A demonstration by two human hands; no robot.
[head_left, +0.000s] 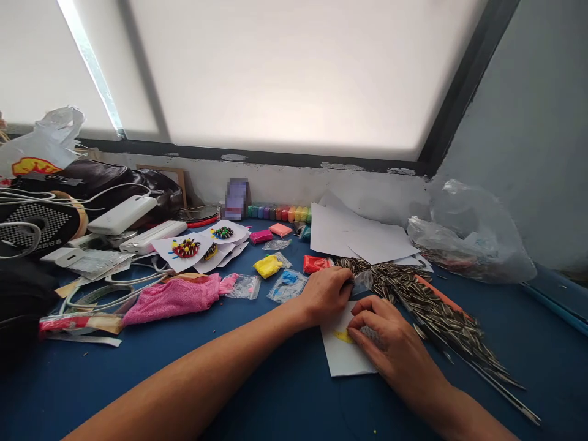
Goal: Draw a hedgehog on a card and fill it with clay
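Note:
A white paper card (337,360) lies on the blue table under my hands, with a flat yellow patch of modelling clay (342,336) on it. My right hand (388,337) is over the card, thumb and fingertips drawn together at the edge of the yellow clay; what they pinch, if anything, is hidden. Past the card's far edge, my left hand (325,293) has its fingers curled round something dark, mostly covered by the hand. A clear plastic bag (364,282) sits beside it. Striped sunflower seeds (432,306) are heaped to the right, close to both hands.
Beyond my left hand lie packs of red clay (316,263), yellow clay (267,266) and blue clay (288,278). White sheets (358,233) lie behind the seeds, near a plastic bag (478,239). Leftward are a pink cloth (174,298), finished seed-and-clay cards (186,248) and a power bank (123,214).

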